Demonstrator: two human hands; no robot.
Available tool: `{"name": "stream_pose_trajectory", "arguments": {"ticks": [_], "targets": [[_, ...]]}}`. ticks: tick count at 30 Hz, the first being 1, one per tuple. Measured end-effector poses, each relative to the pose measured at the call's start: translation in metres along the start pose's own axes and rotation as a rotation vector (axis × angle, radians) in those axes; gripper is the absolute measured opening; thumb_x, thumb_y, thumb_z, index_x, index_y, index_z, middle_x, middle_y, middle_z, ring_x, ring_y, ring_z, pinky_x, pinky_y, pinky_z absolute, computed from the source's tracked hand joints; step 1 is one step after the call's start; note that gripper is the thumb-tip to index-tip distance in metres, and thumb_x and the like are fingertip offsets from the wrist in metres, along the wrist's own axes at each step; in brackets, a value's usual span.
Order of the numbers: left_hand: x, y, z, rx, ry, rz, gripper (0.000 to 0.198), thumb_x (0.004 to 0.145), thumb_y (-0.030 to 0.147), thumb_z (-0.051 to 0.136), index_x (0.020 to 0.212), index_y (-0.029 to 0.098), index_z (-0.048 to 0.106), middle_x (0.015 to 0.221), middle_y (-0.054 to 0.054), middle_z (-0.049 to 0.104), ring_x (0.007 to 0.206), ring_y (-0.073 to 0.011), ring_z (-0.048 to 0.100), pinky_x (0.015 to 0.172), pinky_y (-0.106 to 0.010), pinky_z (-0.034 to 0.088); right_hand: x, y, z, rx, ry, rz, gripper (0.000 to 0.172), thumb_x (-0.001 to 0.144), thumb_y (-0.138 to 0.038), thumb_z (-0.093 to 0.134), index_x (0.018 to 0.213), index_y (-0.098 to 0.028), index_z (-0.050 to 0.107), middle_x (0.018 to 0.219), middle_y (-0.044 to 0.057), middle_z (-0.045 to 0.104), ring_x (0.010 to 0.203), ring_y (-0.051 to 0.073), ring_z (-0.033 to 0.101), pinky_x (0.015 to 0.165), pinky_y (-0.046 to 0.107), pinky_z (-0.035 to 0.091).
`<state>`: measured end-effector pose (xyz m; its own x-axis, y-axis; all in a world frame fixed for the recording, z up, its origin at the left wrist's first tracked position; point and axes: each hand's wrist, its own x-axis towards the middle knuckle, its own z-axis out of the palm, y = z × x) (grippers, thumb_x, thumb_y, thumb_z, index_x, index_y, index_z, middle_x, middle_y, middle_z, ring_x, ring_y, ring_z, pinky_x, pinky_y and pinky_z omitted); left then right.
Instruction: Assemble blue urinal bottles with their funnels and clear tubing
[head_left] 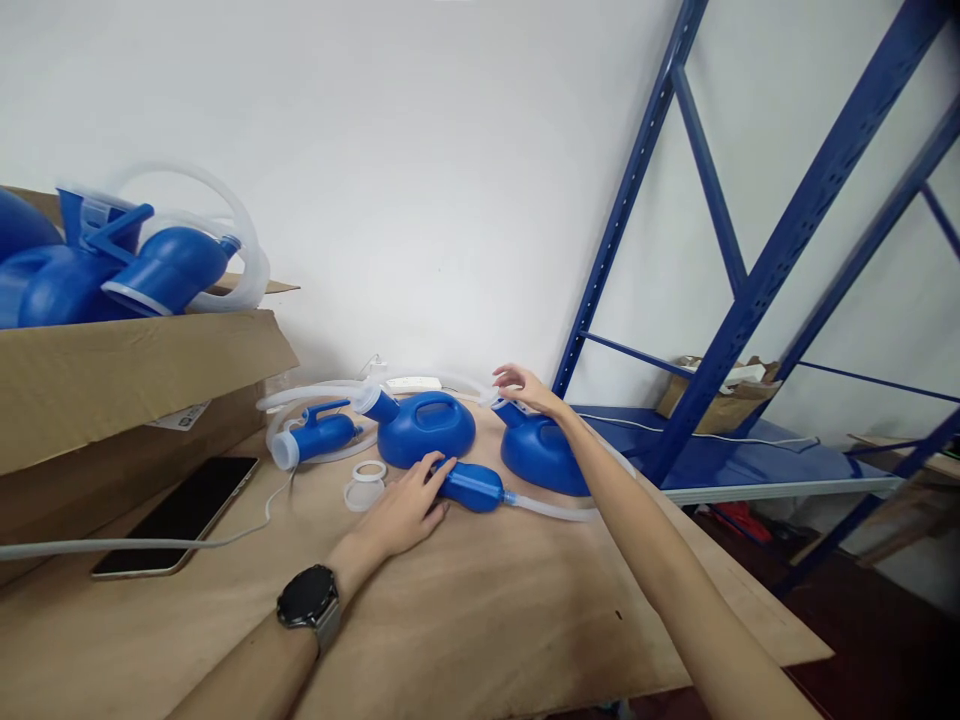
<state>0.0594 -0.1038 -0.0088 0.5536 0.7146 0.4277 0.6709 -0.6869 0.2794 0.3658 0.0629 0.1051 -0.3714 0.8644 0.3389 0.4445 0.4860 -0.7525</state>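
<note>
My left hand [409, 508], with a black watch on the wrist, lies on the plywood table [487, 610], its fingers curled round the end of a small blue funnel piece [472, 487] that has a clear hose [551, 510] attached. My right hand [523, 388] reaches farther back and pinches the neck of a round blue bottle [541, 452]. A second blue bottle with a handle [426, 427] stands between my hands. Left of it lies another blue funnel piece [315, 437] with coiled clear tubing.
A clear plastic ring and cap [365, 485] lie near my left hand. A black phone [180, 515] on a white cable lies at the left. A cardboard box [127, 375] holds more blue bottles. Blue metal shelving [720, 330] stands at the right, past the table edge.
</note>
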Motion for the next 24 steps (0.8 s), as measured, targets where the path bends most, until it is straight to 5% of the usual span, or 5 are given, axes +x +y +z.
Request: {"name": "stream_pose_trajectory", "arguments": {"ticks": [3, 6, 12, 20, 24], "targets": [[0.000, 0.000, 0.001, 0.007, 0.027, 0.005, 0.063, 0.097, 0.030, 0.051, 0.158, 0.023, 0.036, 0.155, -0.016, 0.042, 0.130, -0.0347, 0.054, 0.105, -0.052, 0.052, -0.004, -0.006, 0.004, -0.081, -0.169, 0.025, 0.076, 0.054, -0.039, 0.096, 0.121, -0.018, 0.069, 0.096, 0.005, 0.074, 0.093, 0.025, 0.069, 0.088, 0.035, 0.055], [0.000, -0.001, 0.002, 0.004, 0.045, 0.017, 0.063, 0.097, 0.030, 0.051, 0.157, 0.023, 0.036, 0.154, -0.017, 0.043, 0.129, -0.0339, 0.055, 0.104, -0.051, 0.052, -0.005, -0.008, 0.005, -0.087, -0.216, 0.059, 0.086, 0.066, -0.044, 0.091, 0.141, -0.021, 0.057, 0.102, 0.006, 0.077, 0.096, 0.024, 0.071, 0.090, 0.035, 0.055], [-0.001, -0.001, 0.000, 0.006, 0.008, 0.011, 0.065, 0.096, 0.028, 0.050, 0.159, 0.023, 0.033, 0.156, -0.017, 0.040, 0.128, -0.0341, 0.056, 0.102, -0.050, 0.053, -0.006, -0.009, 0.003, 0.223, -0.019, 0.093, 0.058, 0.092, -0.060, 0.062, 0.135, -0.024, 0.049, 0.105, 0.011, 0.078, 0.094, 0.024, 0.075, 0.084, 0.038, 0.058], [0.001, 0.001, -0.002, 0.019, 0.004, 0.009, 0.067, 0.096, 0.029, 0.050, 0.160, 0.026, 0.030, 0.156, -0.016, 0.040, 0.115, -0.0308, 0.064, 0.096, -0.046, 0.056, -0.007, -0.015, 0.007, 0.349, 0.160, 0.070, 0.057, 0.077, -0.074, 0.070, 0.097, -0.026, 0.044, 0.100, 0.006, 0.075, 0.104, 0.027, 0.075, 0.084, 0.037, 0.056], [0.001, 0.002, -0.003, 0.032, -0.021, -0.008, 0.067, 0.096, 0.028, 0.050, 0.160, 0.025, 0.029, 0.157, -0.016, 0.039, 0.114, -0.0315, 0.065, 0.095, -0.047, 0.055, -0.007, -0.015, 0.006, 0.385, 0.250, -0.026, 0.059, 0.077, -0.078, 0.066, 0.106, -0.029, 0.051, 0.122, 0.007, 0.070, 0.125, 0.026, 0.065, 0.099, 0.038, 0.052]]}}
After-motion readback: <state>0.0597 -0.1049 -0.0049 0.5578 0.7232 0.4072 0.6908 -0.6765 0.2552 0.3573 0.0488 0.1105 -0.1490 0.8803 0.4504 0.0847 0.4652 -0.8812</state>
